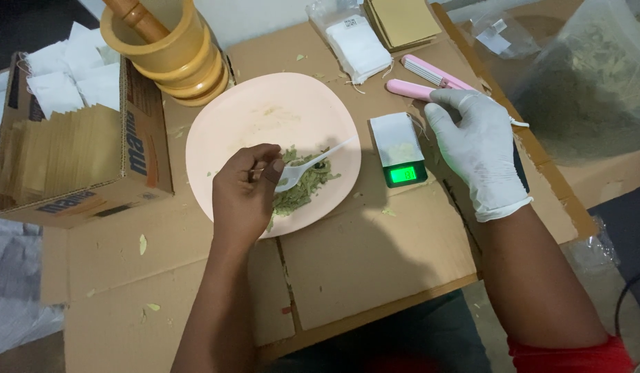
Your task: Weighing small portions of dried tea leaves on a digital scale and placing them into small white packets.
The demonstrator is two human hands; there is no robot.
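1. Carefully: left hand [245, 193] pinches a white plastic spoon [313, 164] over dried leaves [299, 190] on the pink plate [264, 114]; take small scoops.
2. Gloved right hand [479, 148], fingers spread and empty, rests beside the pocket scale [400, 152]; steady its white sachet [397, 137].

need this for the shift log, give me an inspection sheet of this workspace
surface: flattened cardboard sheets strewn with leaf bits
job's things: pink plate with dried leaves; white plastic spoon; small scale bearing a white sachet, display lit green
clutter: wooden mortar and pestle, carton of sachets, pink sealer, stack of white sachets, clear bag of leaves
grippers: left hand bare, holds the spoon; right hand gloved, fingertips at the sealer beside the scale
cables: nothing seen
surroundings: white wall behind
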